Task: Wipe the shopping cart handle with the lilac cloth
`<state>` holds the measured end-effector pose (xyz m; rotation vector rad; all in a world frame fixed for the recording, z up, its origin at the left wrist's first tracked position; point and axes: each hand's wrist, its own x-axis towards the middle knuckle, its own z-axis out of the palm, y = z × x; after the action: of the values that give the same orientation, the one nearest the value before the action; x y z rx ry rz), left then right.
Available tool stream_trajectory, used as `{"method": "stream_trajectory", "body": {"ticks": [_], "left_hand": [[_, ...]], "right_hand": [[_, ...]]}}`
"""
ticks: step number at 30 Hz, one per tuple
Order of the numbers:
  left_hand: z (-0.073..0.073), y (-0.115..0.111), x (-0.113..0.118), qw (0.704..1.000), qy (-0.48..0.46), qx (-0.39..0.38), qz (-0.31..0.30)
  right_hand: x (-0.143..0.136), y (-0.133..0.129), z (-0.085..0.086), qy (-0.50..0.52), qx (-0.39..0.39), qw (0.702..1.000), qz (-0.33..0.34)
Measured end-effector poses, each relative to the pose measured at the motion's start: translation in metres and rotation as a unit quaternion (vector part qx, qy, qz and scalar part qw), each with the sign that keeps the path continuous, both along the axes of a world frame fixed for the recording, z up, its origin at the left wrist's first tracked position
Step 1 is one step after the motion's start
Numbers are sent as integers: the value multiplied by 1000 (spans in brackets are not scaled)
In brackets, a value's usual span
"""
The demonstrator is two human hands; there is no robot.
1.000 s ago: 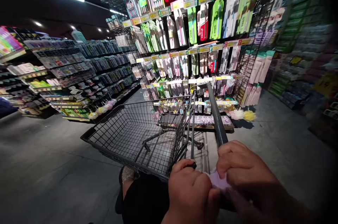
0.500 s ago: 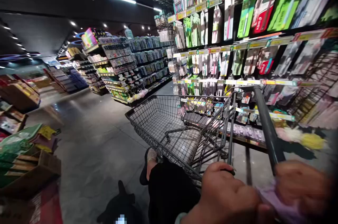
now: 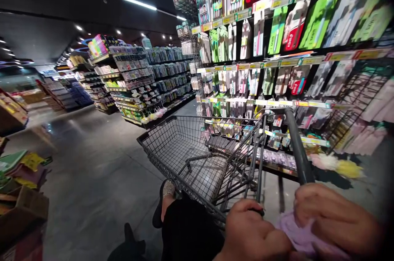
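Note:
An unfilled grey wire shopping cart (image 3: 184, 142) stands in front of me, its dark handle bar (image 3: 300, 150) running down toward my hands. My left hand (image 3: 255, 228) is closed around the near part of the handle, at the lower middle of the view. Farther along, my right hand (image 3: 332, 216) wraps the bar, knuckles up. A lilac piece of cloth (image 3: 292, 228) is bunched between the two hands, touching the right one. Whether it is held or just lies on the handle, I cannot tell.
Right of the cart rises a shelf rack (image 3: 227, 70) of hanging packaged items. Another stocked shelf unit (image 3: 129, 80) stands across the aisle. A cardboard box (image 3: 30, 207) of goods is at lower left. My foot (image 3: 168, 195) is beside the cart on the grey floor (image 3: 92, 170).
The view has shifted, so the cart and shelves appear a little farther left and lower. The box at left has slid partly out of view. Both hands remain closed at the handle.

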<state>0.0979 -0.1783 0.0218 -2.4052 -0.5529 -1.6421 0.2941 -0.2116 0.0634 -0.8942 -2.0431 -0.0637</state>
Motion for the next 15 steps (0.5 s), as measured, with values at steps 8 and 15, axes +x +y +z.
{"method": "stream_trajectory", "body": {"ticks": [8, 15], "left_hand": [[21, -4, 0, 999, 22, -33, -18], [15, -1, -5, 997, 35, -45, -45]], "right_hand": [[11, 32, 30, -17, -28, 992, -121], [-9, 6, 34, -42, -65, 997, -17]]}}
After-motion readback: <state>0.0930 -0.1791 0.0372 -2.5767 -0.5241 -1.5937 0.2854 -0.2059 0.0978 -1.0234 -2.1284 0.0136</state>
